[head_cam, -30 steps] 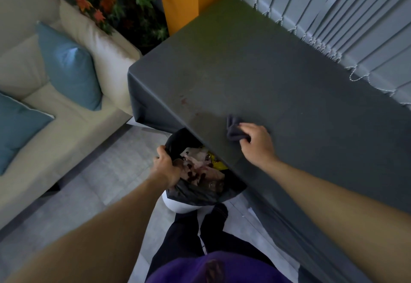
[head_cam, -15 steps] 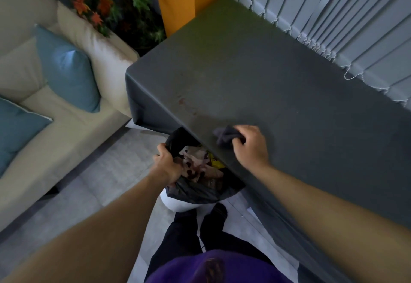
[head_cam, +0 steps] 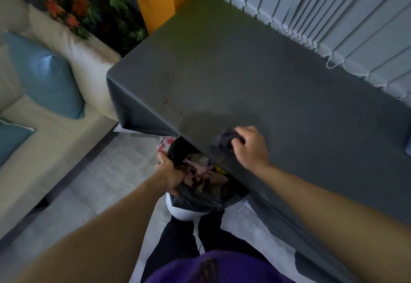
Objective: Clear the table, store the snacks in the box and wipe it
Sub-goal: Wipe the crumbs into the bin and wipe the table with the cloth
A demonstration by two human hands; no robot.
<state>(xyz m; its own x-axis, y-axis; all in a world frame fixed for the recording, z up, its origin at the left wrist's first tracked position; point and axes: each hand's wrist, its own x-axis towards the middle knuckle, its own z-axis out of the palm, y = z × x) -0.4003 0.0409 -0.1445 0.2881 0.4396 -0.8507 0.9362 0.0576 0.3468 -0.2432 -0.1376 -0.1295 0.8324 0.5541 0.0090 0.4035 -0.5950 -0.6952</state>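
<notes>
— What worries you about the cloth?

— The dark cloth (head_cam: 223, 140) is bunched at the very near edge of the table (head_cam: 266, 71), just above the open bin bag (head_cam: 206, 199). One push too far, I think, and the wad goes over the edge into the rubbish.

— Anything else?

— Whatever gets swept off could miss the bag and land on the floor if the opening isn't under the stroke. The reddish marks (head_cam: 165, 100) toward the left corner lie well apart from the cloth, so a pass ending here would likely leave them. Hard dragging might also ruck the grey table cover.

— And how does the cloth sit to the hand?

— The right hand (head_cam: 251, 149) is clamped on it, fingers curled over its right side, and the loose part pokes out to the left of the knuckles. The left hand (head_cam: 170, 174) grips the bag's rim below the table edge.
</notes>
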